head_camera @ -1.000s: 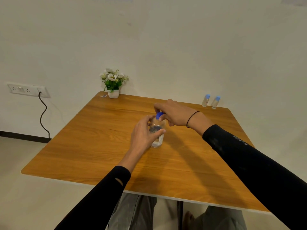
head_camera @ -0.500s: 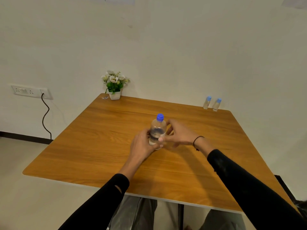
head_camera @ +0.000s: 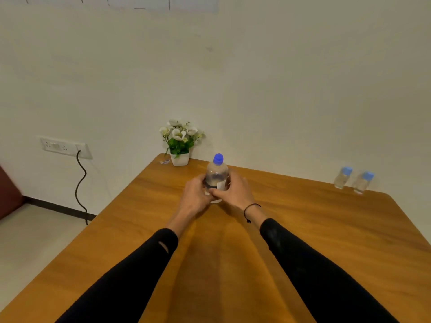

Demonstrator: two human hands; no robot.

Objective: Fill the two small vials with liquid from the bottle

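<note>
I see a plain cream wall [head_camera: 279,78] behind a wooden table [head_camera: 326,229] with rounded corners and a warm orange-brown grain. At the table's far left corner stands a small white pot of white flowers [head_camera: 179,142]. A white socket strip [head_camera: 65,148] sits low on the wall at left, with a black cord [head_camera: 80,183] hanging down to the dark skirting. The floor [head_camera: 35,241] is pale. Light is soft and even.

A square orange-brown wooden table [head_camera: 326,229] bearing a clear blue-capped bottle [head_camera: 217,177], two small blue-capped vials [head_camera: 342,177] [head_camera: 363,183] (far right corner) and a white potted flower plant [head_camera: 179,142].
</note>
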